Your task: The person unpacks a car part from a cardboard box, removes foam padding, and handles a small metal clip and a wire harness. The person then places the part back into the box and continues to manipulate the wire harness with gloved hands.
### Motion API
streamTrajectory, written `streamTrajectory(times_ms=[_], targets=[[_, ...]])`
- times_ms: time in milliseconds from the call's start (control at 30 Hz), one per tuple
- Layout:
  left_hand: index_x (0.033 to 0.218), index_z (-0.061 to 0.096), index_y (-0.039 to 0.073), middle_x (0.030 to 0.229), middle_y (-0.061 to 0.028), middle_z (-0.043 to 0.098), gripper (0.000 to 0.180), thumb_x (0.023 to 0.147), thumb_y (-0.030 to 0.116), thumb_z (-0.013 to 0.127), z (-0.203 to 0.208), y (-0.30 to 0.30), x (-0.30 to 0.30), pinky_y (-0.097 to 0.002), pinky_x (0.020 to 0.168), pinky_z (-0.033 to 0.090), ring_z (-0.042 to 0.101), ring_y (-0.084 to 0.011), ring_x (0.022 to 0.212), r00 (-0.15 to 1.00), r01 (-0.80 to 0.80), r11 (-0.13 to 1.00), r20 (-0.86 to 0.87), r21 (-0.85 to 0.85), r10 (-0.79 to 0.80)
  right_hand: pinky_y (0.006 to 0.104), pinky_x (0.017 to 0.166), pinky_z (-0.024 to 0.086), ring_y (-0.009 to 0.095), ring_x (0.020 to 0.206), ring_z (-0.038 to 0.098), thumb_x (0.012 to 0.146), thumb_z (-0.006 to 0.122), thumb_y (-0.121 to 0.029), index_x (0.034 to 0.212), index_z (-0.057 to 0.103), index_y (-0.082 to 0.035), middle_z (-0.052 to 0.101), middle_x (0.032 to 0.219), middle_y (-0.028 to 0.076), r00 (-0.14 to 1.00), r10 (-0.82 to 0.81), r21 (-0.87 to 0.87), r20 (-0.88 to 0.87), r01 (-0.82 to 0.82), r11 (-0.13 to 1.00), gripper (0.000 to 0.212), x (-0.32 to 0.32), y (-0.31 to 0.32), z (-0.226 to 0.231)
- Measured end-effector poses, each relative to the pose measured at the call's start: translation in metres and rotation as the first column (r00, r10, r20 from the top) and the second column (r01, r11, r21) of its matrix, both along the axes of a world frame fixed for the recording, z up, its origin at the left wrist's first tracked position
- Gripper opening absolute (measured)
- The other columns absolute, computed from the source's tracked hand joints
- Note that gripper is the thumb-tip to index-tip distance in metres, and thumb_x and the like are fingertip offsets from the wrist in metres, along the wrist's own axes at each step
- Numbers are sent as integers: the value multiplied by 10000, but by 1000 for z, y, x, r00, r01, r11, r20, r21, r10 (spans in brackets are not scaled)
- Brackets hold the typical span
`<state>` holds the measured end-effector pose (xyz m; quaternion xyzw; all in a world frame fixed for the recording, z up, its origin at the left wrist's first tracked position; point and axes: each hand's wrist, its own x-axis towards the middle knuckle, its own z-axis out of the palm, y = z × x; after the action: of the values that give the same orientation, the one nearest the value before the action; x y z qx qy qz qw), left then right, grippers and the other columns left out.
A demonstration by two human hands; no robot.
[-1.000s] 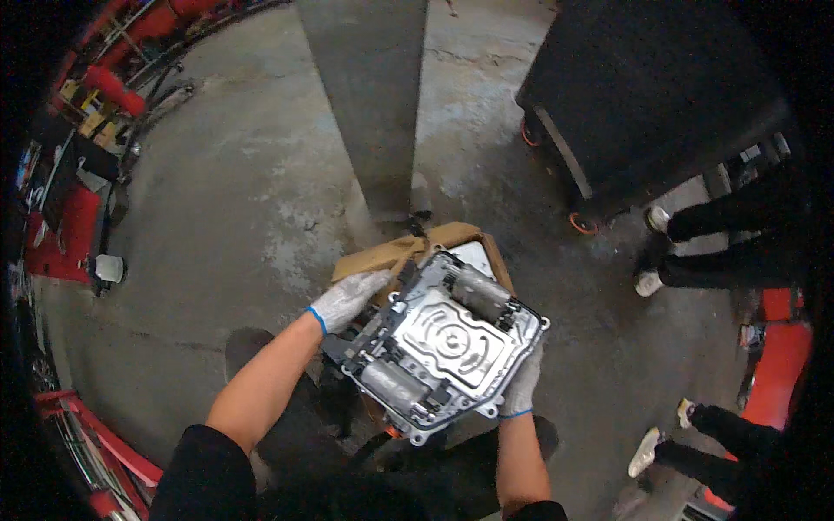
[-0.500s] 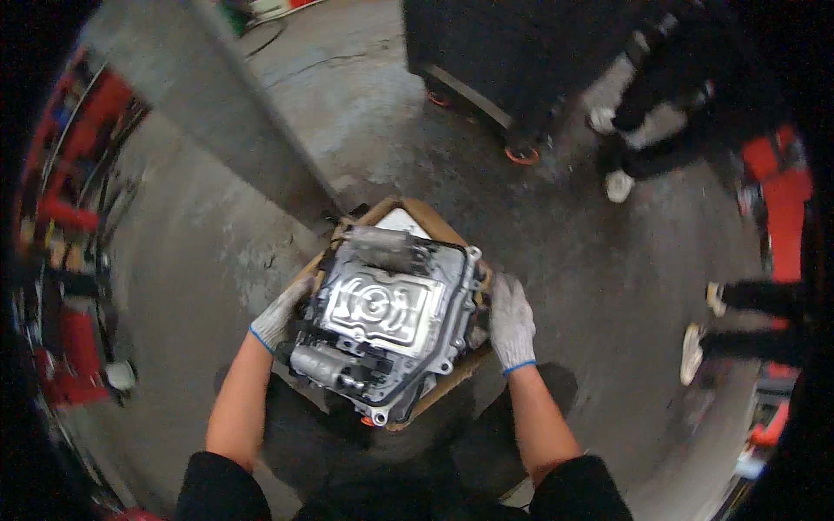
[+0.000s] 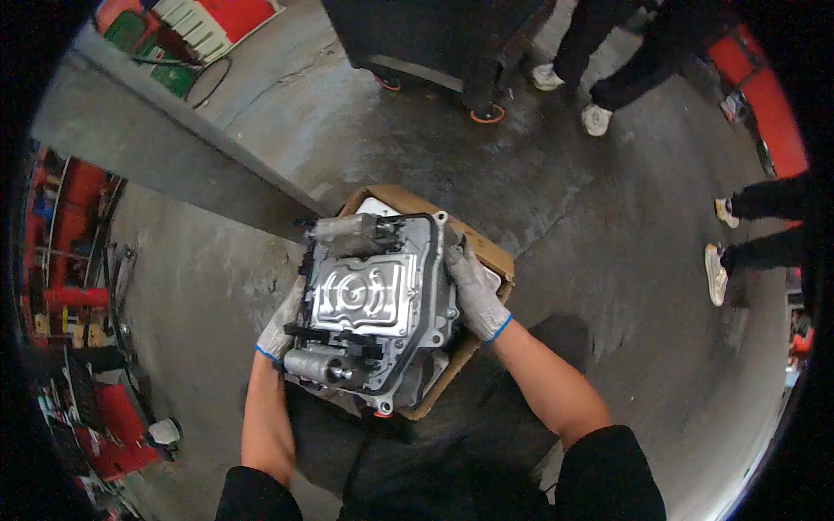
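Observation:
A silver transmission control unit (image 3: 363, 295), with a stamped metal cover, black electrical parts and two metal cylinders, sits over an open cardboard box (image 3: 488, 252). My left hand (image 3: 282, 326), in a whitish knit glove with a blue cuff, is closed on the unit's left edge; its fingertips are hidden beneath. My right hand (image 3: 475, 293), gloved alike, is closed on the unit's right edge, with its thumb up by the rim and the other fingers out of sight. White packing (image 3: 375, 207) shows at the box's far side.
A grey metal post (image 3: 208, 165) rises beside the box's far left. Ahead stands a dark wheeled cabinet (image 3: 426, 43). Two people's legs (image 3: 621, 69) (image 3: 764, 247) show at the right. Tools and red trays (image 3: 117, 425) lie along the left.
My right hand has come inward from the box's right side onto the unit's edge. The unit has shifted left over the box, showing more of the box's right side. The view has also turned.

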<state>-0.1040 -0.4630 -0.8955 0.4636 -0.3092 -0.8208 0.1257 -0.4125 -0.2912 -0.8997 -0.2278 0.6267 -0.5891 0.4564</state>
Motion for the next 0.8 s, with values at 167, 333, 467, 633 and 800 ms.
streamTrajectory(times_ms=[167, 333, 467, 633, 800], targets=[[1441, 514, -5, 1409, -83, 566, 534, 1071, 379, 499, -2, 12, 8, -311, 1072, 418, 532, -160, 1240, 990, 79, 880, 137, -468, -16, 358, 1086, 401, 210, 1286, 494, 1019, 530, -485, 1514, 403, -40, 524, 1415, 117, 901, -76, 109, 426, 32, 994, 678, -2, -12, -1], [1378, 579, 135, 1286, -83, 655, 607, 924, 529, 664, 57, 45, -32, -438, 967, 514, 621, -228, 1143, 983, -166, 985, 76, -34, 168, 438, 925, 582, 318, 1059, 688, 1034, 450, -411, 1350, 558, -25, 663, 1261, 178, 579, 12, -58, 815, 61, 996, 511, -27, -20, -22], [1339, 585, 147, 1273, -99, 660, 619, 900, 575, 668, 60, 49, -23, -466, 945, 526, 644, -258, 1100, 996, -74, 991, -47, 110, 80, 447, 915, 584, 305, 1083, 683, 1052, 396, -371, 1312, 592, -34, 683, 1230, 169, 657, 61, -119, 751, 43, 992, 468, -24, -25, -15], [1389, 538, 121, 1258, -80, 653, 575, 967, 505, 610, 52, 49, -26, -396, 954, 533, 643, -218, 1091, 990, -57, 994, -134, -96, 43, 411, 852, 616, 267, 1010, 708, 1066, 444, -350, 1286, 594, -8, 696, 1185, 166, 780, 23, -52, 625, 12, 999, 433, -48, -21, -34], [1580, 261, 67, 1484, -68, 467, 826, 960, 458, 641, 47, 39, -37, -349, 1120, 381, 467, -186, 1322, 959, 15, 905, -251, -425, -134, 431, 935, 575, 277, 1105, 655, 1034, 494, -462, 1341, 558, -30, 646, 1279, 153, 803, -10, -111, 596, 95, 989, 534, -60, -1, -33]])
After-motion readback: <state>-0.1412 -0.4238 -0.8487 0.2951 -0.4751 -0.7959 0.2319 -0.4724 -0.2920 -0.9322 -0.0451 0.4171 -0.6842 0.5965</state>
